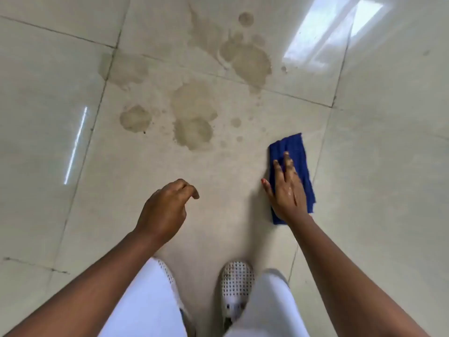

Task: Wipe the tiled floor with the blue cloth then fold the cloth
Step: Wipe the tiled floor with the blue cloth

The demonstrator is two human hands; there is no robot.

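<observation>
A blue cloth [295,152], folded into a long strip, lies flat on the pale glossy tiled floor [388,166] right of centre. My right hand [286,190] presses down on it, palm flat and fingers spread, covering its near half. My left hand [166,210] hovers over the floor to the left of the cloth, fingers loosely curled, holding nothing. Brownish wet stains [194,117] spread over the tiles ahead of both hands, with a larger patch [247,59] farther off.
My two feet in white perforated shoes [237,285] and white trouser legs [145,300] are at the bottom centre. Dark grout lines [97,113] cross the floor. A bright window reflection [328,35] shines at the upper right.
</observation>
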